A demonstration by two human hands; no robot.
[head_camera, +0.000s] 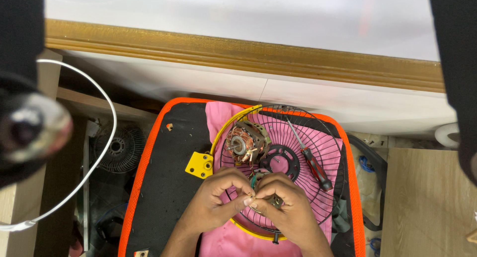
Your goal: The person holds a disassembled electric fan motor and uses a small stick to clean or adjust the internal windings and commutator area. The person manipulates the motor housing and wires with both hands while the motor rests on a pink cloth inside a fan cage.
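My left hand (218, 197) and my right hand (285, 207) meet over the near part of a black wire fan guard (298, 133) with a yellow rim. Both pinch thin coloured wires (255, 180) and a small metal part between the fingertips. The wires run up to a fan motor (243, 144) with copper windings that lies on the guard just beyond my fingers. A screwdriver (310, 157) with a red and black handle rests across the guard to the right. A yellow plastic bracket (199, 164) sits at the guard's left edge.
The guard lies on a pink cloth (218, 115) over a black mat with an orange border (149, 152). A second fan guard (118, 148) lies lower left on the floor. A white cable (102, 152) curves at left. A gold-trimmed white ledge (248, 53) runs behind.
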